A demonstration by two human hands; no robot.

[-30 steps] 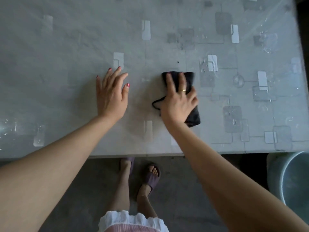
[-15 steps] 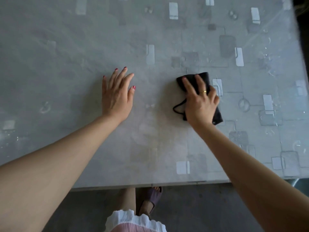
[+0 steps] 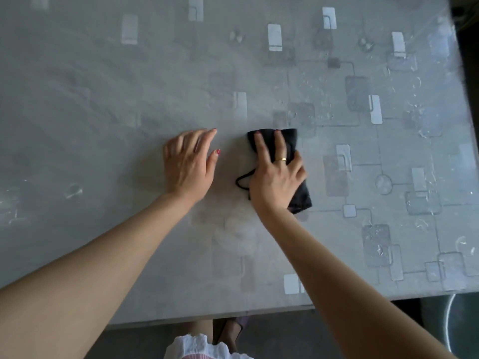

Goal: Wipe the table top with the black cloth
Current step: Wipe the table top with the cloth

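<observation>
2 hands (image 3: 188,167) (image 3: 276,177), 1 black cloth (image 3: 300,190)

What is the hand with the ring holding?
The right hand presses flat on the middle of the black cloth, fingers straight, not curled round it. The left hand rests flat on the table top, holding nothing.

— What's on the table (image 3: 103,104)?

— A folded black cloth (image 3: 300,193), near the middle, with a thin loop of cord sticking out on its left side.

— And the hands?

— The right hand (image 3: 276,178) lies flat on the cloth, fingers straight, a gold ring on one. The left hand (image 3: 188,164) lies flat on the bare table just beside it, apart from the cloth.

— Anything else?

— A grey bucket (image 3: 464,330) on the floor at the lower right.
</observation>
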